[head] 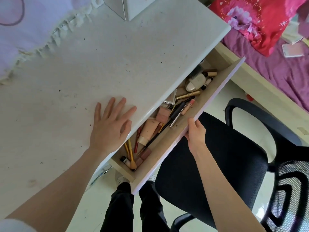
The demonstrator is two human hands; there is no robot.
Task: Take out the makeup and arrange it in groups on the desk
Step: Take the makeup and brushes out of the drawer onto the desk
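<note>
Head view, looking down. White desk [103, 52]: top surface speckled with small dark marks, spanning the left and centre of the picture. Black mesh office chair [222, 164]: positioned to the right of the desk, directly below the drawer front. Bed with purple sheet [274, 64]: upper right, carrying a red patterned cloth [260, 22]. White box-like object [132, 7]: standing at the far edge of the desk top, cut off by the frame.

Drawer [192, 124]: pulled partly out from under the desk's right edge, pale lilac front panel, wooden interior. Makeup [160, 121] lies loose inside the drawer, none on the desk top. Contents noted: peach tube [148, 131] with cap toward the near end; pink block [163, 114] just beyond it; gold tube [188, 95]; rounded cream compact [194, 82] toward the far end; red pencil [137, 138]; yellow-handled brushes [130, 154] at the near end; long thin black brush [158, 133] lying diagonally across the middle.

Left hand [110, 129]: flat on the desk top beside the drawer opening, fingers straight and spread, holding nothing. Right hand [195, 131]: gripping the top edge of the drawer front, thumb visible on the inner side, fingers hidden behind the panel. Hands well apart, drawer between them.
</note>
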